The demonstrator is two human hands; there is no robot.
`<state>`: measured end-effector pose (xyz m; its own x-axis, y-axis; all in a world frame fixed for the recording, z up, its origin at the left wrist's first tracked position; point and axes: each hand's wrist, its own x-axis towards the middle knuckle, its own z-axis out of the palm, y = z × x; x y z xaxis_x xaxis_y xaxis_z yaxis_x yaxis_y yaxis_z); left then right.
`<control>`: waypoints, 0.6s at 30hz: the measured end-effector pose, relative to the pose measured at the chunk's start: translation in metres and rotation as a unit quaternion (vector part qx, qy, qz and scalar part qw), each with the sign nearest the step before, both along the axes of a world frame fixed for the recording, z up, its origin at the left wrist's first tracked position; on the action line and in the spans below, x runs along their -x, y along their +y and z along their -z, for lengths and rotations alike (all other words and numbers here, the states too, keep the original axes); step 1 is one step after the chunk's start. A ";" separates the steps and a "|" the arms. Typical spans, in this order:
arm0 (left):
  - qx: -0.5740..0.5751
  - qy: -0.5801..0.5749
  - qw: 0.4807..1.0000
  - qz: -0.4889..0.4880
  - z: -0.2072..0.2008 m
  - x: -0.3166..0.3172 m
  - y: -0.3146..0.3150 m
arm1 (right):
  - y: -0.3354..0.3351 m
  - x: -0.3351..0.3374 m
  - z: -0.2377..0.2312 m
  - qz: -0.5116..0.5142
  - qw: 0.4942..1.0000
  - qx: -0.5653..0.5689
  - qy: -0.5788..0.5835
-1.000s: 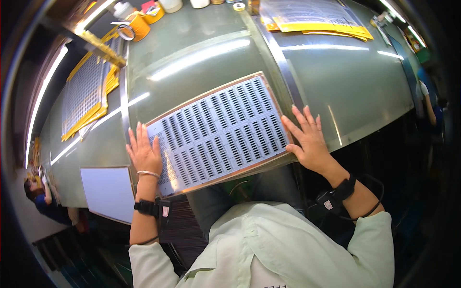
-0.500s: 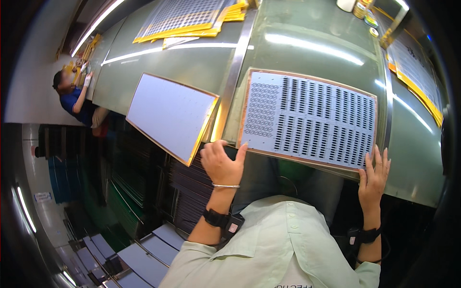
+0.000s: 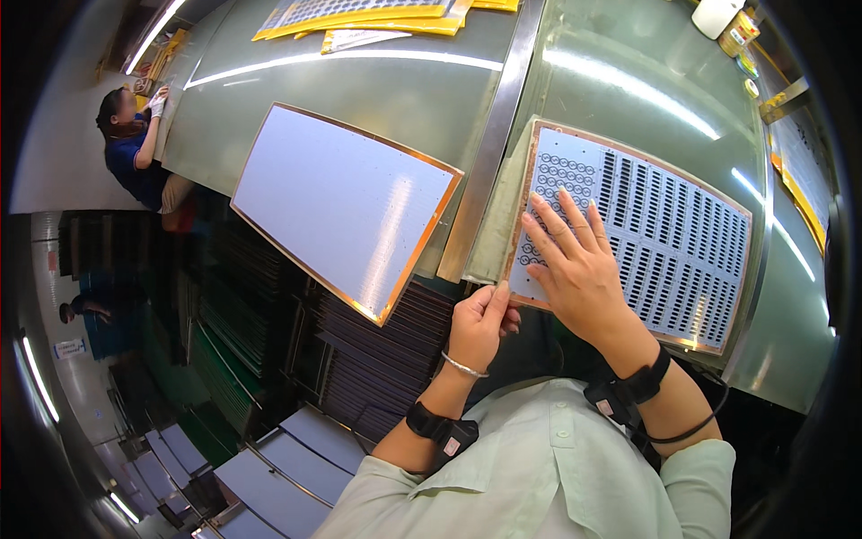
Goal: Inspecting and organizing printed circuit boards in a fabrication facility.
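Observation:
A light-blue panel with a copper-coloured rim [image 3: 678, 202] lies on the green-topped table in front of me. Rows of black slots cover most of it, and small circles fill its left end. My left hand [image 3: 482, 322] is closed at the near left corner, thumb and fingers pinching the panel's edge. Flat on the left part of the patterned face lies my right hand [image 3: 575, 265], fingers spread, covering some of the circles. To the left rests a plain pale-blue panel [image 3: 332, 202] with a copper rim; neither hand touches it.
A metal strip [image 3: 498, 135] crosses the table between the two panels. Yellow-edged patterned sheets [image 3: 368, 16] lie at the far left, another [image 3: 799, 180] at the right. A white container [image 3: 716, 16] and small jars stand far right. A person [image 3: 135, 148] works at the far left.
My right hand has left the near right corner and now lies flat on the patterned panel's left part. My left hand has closed on the near left corner. The view has shifted.

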<state>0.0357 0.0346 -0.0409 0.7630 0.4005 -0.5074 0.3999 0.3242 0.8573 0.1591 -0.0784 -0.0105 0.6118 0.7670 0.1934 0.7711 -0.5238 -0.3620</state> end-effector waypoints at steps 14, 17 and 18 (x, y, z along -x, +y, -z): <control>0.169 -0.082 0.982 0.000 0.013 0.006 0.009 | -0.016 0.029 -0.007 -0.056 0.989 0.009 0.135; 0.118 -0.069 0.990 0.013 0.012 0.007 0.009 | -0.018 0.027 -0.007 -0.050 0.984 0.016 0.169; 0.076 -0.063 0.995 0.021 0.011 0.007 0.008 | -0.018 0.028 -0.008 -0.050 0.985 0.015 0.167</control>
<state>0.0286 0.0426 -0.0516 0.8389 0.2924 -0.4590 0.3091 0.4383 0.8440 0.1314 -0.0961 -0.0027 0.5584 0.8290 -0.0296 0.6601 -0.4656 -0.5895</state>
